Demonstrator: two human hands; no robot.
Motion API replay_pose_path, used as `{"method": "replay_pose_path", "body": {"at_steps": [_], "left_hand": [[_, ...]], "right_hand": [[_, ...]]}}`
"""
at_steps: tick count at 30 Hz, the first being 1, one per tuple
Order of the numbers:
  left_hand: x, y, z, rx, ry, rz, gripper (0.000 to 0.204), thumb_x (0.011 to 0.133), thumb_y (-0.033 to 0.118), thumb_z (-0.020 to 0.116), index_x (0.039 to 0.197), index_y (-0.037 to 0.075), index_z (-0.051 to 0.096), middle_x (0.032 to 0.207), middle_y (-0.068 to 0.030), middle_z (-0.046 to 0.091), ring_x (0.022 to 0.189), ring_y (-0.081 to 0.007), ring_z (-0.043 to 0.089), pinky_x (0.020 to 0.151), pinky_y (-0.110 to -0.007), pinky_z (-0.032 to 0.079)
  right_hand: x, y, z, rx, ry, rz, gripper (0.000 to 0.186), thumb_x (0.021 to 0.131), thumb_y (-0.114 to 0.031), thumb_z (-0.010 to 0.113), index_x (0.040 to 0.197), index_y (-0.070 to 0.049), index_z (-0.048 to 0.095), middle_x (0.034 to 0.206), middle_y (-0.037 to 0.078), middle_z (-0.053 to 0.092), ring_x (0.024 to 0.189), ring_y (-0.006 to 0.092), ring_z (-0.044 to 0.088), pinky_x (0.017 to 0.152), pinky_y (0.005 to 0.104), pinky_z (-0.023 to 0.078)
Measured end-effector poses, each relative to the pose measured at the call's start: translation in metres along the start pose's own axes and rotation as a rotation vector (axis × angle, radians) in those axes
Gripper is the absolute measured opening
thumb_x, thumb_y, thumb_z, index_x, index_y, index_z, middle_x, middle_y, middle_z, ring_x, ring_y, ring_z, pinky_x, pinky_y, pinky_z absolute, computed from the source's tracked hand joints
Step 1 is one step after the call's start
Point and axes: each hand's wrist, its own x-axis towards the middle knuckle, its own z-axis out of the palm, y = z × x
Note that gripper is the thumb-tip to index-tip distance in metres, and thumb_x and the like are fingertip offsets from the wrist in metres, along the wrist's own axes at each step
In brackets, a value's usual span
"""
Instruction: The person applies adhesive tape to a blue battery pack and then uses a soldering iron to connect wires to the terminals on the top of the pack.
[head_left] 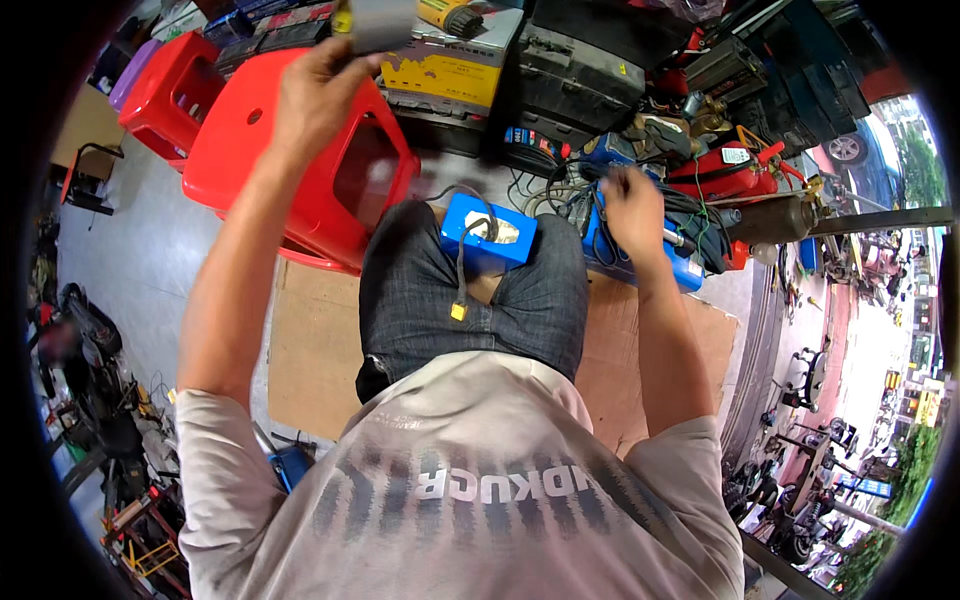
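Observation:
My left hand (318,95) is raised over the red plastic stool (230,140), its fingers closed on a blurred grey, flat-sided thing (383,24) at the top edge. Away to the right, my right hand (634,212) hangs above a second blue pack (610,262) and a heap of cables; its fingers are curled, and whether they hold anything is hidden. Between my thighs rests a blue battery pack (515,222) with a pale label. From it a dark cable (461,270) runs down to a yellow connector (459,312) lying on my jeans.
Flattened cardboard (310,350) covers the floor beneath me. Ahead stand a yellow and white box (440,75) and black cases (580,80). A red jack-like tool (725,170) and a metal cylinder (785,215) lie at right. Another red stool (170,95) is far left.

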Motion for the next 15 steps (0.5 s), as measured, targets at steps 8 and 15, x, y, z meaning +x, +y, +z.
{"method": "replay_pose_path", "body": {"at_steps": [8,15], "left_hand": [[-0.011,-0.104,-0.064,-0.01,0.269,-0.113,0.041,0.111,0.023,0.078,0.144,-0.002,0.075,0.13,-0.0058,0.08,0.117,-0.0129,0.071,0.104,-0.027,0.052],[-0.012,-0.088,-0.058,0.06,0.293,-0.154,0.043,0.111,0.026,0.078,0.145,0.0,0.075,0.132,-0.0054,0.08,0.122,-0.0122,0.069,0.109,-0.028,0.05]], "right_hand": [[-0.074,0.115,0.053,-0.475,-0.23,0.214,0.05,0.089,-0.031,0.091,0.126,-0.002,0.073,0.129,0.022,0.073,0.125,0.0461,0.069,0.103,0.0537,0.059],[-0.055,0.114,0.062,-0.561,-0.274,0.137,0.036,0.084,-0.019,0.087,0.112,-0.003,0.07,0.115,0.019,0.074,0.109,0.0438,0.073,0.098,0.0536,0.061]]}}
